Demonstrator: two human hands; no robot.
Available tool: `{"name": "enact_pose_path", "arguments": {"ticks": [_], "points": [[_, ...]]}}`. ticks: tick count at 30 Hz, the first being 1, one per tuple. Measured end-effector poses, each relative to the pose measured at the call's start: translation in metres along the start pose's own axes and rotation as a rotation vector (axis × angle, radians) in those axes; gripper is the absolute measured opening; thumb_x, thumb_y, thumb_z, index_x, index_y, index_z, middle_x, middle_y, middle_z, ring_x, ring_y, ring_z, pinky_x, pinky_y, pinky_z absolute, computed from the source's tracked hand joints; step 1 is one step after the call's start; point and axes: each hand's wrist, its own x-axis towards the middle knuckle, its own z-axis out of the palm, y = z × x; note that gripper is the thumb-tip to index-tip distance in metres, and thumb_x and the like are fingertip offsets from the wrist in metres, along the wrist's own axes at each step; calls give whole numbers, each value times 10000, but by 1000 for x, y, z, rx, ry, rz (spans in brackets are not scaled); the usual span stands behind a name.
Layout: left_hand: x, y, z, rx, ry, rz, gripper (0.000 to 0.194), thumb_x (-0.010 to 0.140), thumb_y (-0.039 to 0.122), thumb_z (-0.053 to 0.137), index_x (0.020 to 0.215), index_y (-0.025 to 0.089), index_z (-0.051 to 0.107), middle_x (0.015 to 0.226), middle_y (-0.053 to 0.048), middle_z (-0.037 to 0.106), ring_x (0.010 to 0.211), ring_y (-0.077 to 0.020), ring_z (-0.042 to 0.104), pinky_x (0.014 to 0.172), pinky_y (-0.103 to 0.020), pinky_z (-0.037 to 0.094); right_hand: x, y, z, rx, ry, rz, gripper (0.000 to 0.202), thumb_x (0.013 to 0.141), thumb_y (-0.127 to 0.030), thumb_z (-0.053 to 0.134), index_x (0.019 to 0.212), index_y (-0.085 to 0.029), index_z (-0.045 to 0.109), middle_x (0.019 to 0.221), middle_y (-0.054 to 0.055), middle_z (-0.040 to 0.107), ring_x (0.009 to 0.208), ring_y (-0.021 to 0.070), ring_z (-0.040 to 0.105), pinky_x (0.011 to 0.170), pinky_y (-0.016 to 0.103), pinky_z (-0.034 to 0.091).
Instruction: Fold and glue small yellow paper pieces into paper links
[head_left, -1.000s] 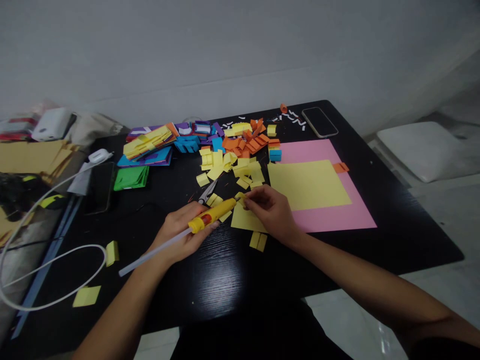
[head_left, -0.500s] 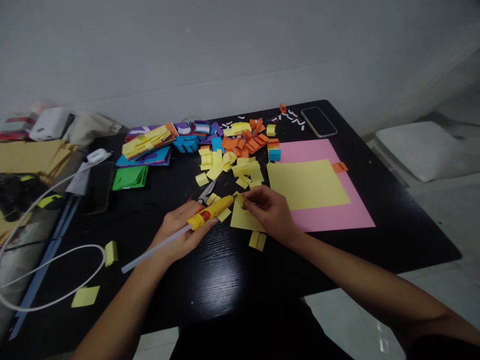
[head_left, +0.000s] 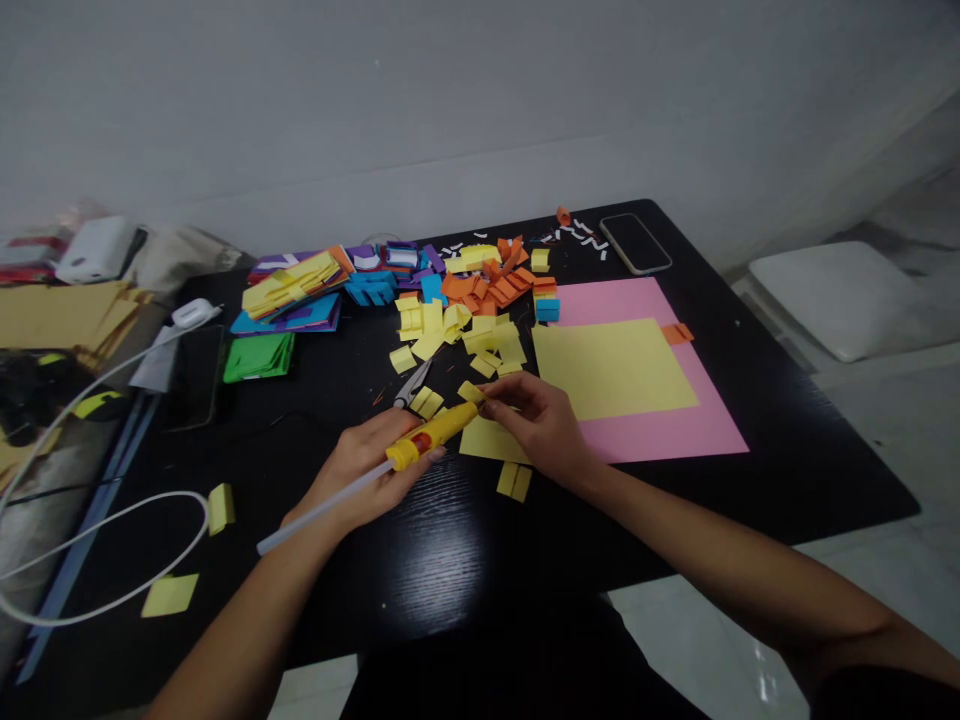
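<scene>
My left hand (head_left: 369, 462) is closed around a yellow glue gun (head_left: 433, 436), with a long translucent glue stick (head_left: 322, 512) poking out of its back end. The gun's nozzle points right, close to the fingertips of my right hand (head_left: 541, 428). Those fingers pinch a small folded yellow paper piece (head_left: 471, 392); whether the nozzle touches it I cannot tell. Under my right hand lies a yellow paper sheet (head_left: 484, 442), partly hidden. A folded yellow piece (head_left: 514, 481) rests just below it. Scissors (head_left: 414, 382) lie beyond my left hand, their handles hidden.
A yellow sheet (head_left: 615, 370) lies on a pink sheet (head_left: 675, 440) at the right. Behind are orange folded papers (head_left: 487, 290), a stack of coloured paper (head_left: 292, 285) and a phone (head_left: 636, 244). Green papers (head_left: 259, 357) and a looped white cable (head_left: 202, 510) are on the left.
My left hand and the glue gun have shifted slightly right, bringing the nozzle nearer my right fingertips. The small yellow paper piece is now tilted differently in my right hand.
</scene>
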Motion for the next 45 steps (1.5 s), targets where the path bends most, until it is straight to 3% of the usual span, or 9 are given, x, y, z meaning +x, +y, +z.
{"name": "enact_pose_path", "arguments": {"ticks": [11, 17, 21, 27, 30, 34, 40, 42, 45], "points": [[1, -1, 2, 34, 44, 66, 238, 990, 253, 622, 768, 181, 572, 684, 18, 528, 594, -108, 528, 542, -236, 437, -1, -2, 0, 21, 10, 17, 201, 815, -371, 808, 899, -218, 709, 1046, 69, 784, 936, 212, 760, 923, 441, 660], [0, -1, 0, 9, 28, 25, 211, 984, 268, 627, 795, 186, 582, 719, 2, 570, 626, -120, 561, 577, -246, 467, -1, -2, -1, 5, 22, 20, 211, 806, -377, 817, 894, -215, 715, 1047, 72, 784, 930, 215, 761, 919, 438, 655], [-3, -4, -6, 20, -15, -68, 133, 968, 320, 636, 951, 189, 650, 831, -42, 679, 715, -155, 651, 627, -262, 513, 0, -2, -2, -31, 43, 8, 211, 806, -380, 813, 892, -208, 725, 989, 70, 783, 915, 214, 756, 937, 446, 637], [-9, -17, -22, 198, 27, -202, 238, 902, 376, 636, 1057, 202, 684, 940, -59, 756, 788, -209, 711, 712, -301, 542, 4, 0, -4, -44, 73, 6, 223, 793, -377, 814, 897, -193, 742, 903, 56, 777, 868, 206, 755, 906, 434, 635], [-8, -27, -27, 342, 61, -373, 292, 879, 372, 599, 1105, 202, 672, 972, -73, 744, 824, -247, 704, 703, -329, 525, 4, -1, -4, -29, 64, 6, 195, 787, -353, 814, 881, -199, 740, 927, 55, 783, 869, 200, 756, 907, 427, 635], [-6, -42, -27, 540, -1, -664, 408, 852, 327, 590, 1227, 167, 606, 1048, -134, 723, 942, -334, 683, 765, -400, 528, 2, -3, -3, -40, 27, 4, 173, 778, -316, 818, 900, -209, 758, 953, 58, 792, 863, 195, 756, 902, 423, 637], [-12, -57, -24, 653, -79, -715, 413, 835, 245, 598, 1228, 120, 617, 1087, -216, 683, 1013, -417, 639, 845, -518, 514, -2, -4, -2, -112, -6, -26, 145, 777, -273, 830, 906, -218, 790, 1032, 75, 808, 938, 217, 765, 885, 414, 646], [-11, -53, -24, 690, -19, -705, 398, 833, 246, 612, 1212, 130, 645, 1153, -243, 649, 1060, -458, 610, 838, -565, 501, -3, -3, -1, -123, -23, -44, 118, 791, -260, 818, 898, -219, 793, 1037, 76, 811, 968, 221, 767, 895, 408, 646], [-7, -38, -19, 578, 217, -566, 277, 880, 246, 608, 1132, 148, 669, 1220, -225, 631, 1148, -432, 590, 935, -585, 476, -5, -2, 0, -143, -41, -79, 88, 810, -238, 799, 896, -220, 791, 1040, 74, 809, 988, 218, 768, 879, 384, 653]]}}
